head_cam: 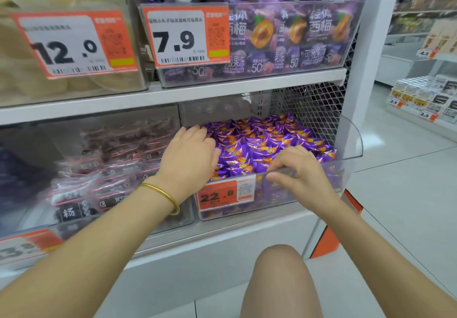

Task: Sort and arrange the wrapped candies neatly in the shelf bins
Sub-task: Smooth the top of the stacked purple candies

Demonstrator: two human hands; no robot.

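Indoors, tiled shop aisle (408, 169), left hand (190, 154) flat on candies (259, 139), right hand (301, 172) gripping bin (272, 201)

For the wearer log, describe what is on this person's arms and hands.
Neither arm has a sleeve and neither hand a glove. The left hand has a thin, round gold bangle at its wrist. The right hand and its wrist show no watch, band or ring.
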